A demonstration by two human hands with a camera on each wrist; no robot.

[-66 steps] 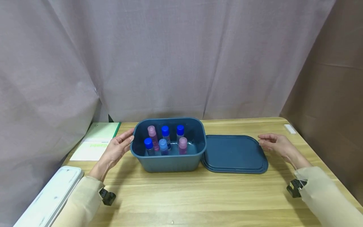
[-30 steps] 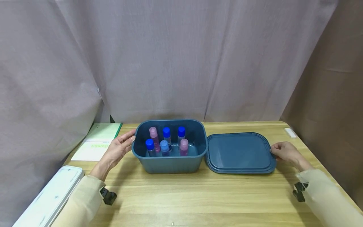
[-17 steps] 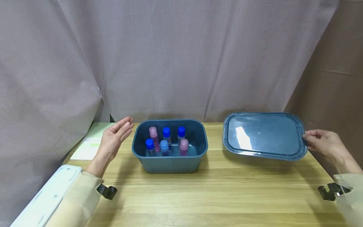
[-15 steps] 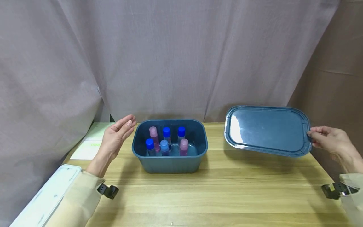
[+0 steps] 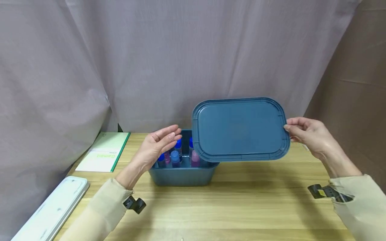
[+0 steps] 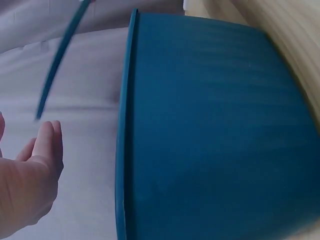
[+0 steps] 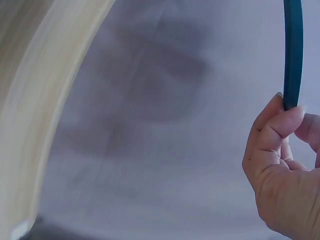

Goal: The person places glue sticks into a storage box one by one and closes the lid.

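My right hand [image 5: 304,134] pinches the right edge of a dark blue lid [image 5: 239,129], held in the air and tilted toward me, above the right part of a dark blue bin [image 5: 181,175]. In the right wrist view the lid's edge [image 7: 293,50] runs down into my thumb and fingers [image 7: 277,127]. Several small bottles [image 5: 175,155] with blue and pink caps stand in the bin. My left hand [image 5: 156,145] hovers open above the bin's left side, fingers straight, holding nothing. The left wrist view shows the bin's ribbed wall [image 6: 215,135] and my left hand [image 6: 30,180].
A green-edged notepad [image 5: 104,152] lies at the back left of the wooden table [image 5: 241,207]. A long white case [image 5: 51,211] sits at the front left corner. Grey curtain hangs behind, and a brown wall stands to the right.
My right hand has picked the lid off the table and carried it up and left, over the bin. My left hand left the bin's side and moved right, above it.
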